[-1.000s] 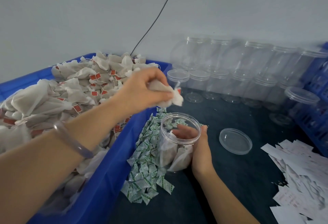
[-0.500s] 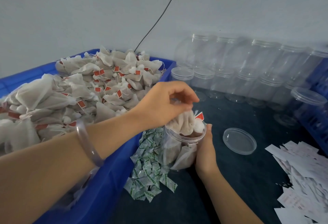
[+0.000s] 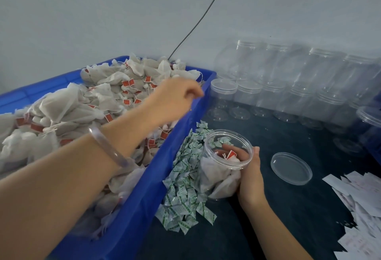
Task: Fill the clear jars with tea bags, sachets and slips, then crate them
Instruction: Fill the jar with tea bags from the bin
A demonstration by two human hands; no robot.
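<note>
An open clear jar [image 3: 216, 179] stands on the dark table, partly filled with white tea bags; a red tag shows near its mouth. My right hand [image 3: 250, 179] grips the jar's right side, fingers curled round it. My left hand [image 3: 175, 101] hovers over the right edge of the blue bin [image 3: 156, 179], fingers loosely curled with nothing in them, slightly blurred. The bin is heaped with tea bags [image 3: 82, 105] with red tags. Green-printed sachets [image 3: 183, 179] lie in a pile between bin and jar. White paper slips [image 3: 362, 208] lie at the right.
The jar's clear lid [image 3: 291, 168] lies flat on the table to the right of it. Several empty lidded jars [image 3: 288, 86] are stacked in rows along the back wall. A blue crate [image 3: 377, 136] shows at the right edge. A black cable [image 3: 198, 24] hangs down the wall.
My left hand carried tea bags to the jar, dropped them in, and has pulled back up and left over the bin, empty. The right hand stayed on the jar.
</note>
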